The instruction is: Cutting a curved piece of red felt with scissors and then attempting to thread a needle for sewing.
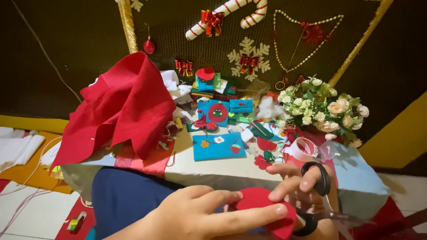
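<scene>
Nearby, no container shows clearly; the left hand [200,215] pinches a rounded red felt piece [267,209], while the right hand [298,186] grips black-handled scissors [320,195].

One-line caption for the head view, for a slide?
Left hand pinches a red felt piece while the right hand holds black-handled scissors before a craft-strewn table.

1. A home craft corner set up for making festive felt decorations, with a small low table [231,171] at its centre.
2. On the table lie turquoise felt pouches [218,146], a heap of red felt [129,102] and an artificial flower bouquet [322,109].
3. Behind the table a dark mesh panel [187,26] carries a candy cane ornament [227,13], a snowflake [249,55] and bows.
4. Below the table is a white tiled floor [40,213].
</scene>
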